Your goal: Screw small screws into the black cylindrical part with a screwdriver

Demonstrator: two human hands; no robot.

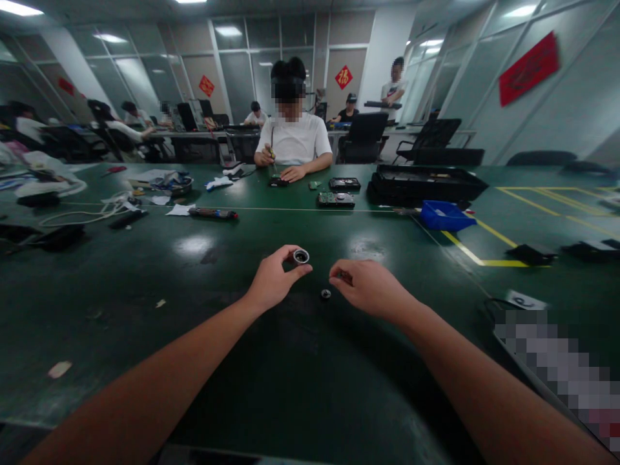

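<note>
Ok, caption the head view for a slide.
Left hand holding a hollow round part, right hand near a small round piece on a green tabletop.

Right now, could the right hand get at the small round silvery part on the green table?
Probably yes: the right hand is close to the small round silvery part, with nothing visible between them.

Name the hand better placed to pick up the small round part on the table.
Probably the right hand: its fingertips are nearer the small round part, while the left hand holds a ring-shaped piece. Whether the right grips something is unclear.
</note>
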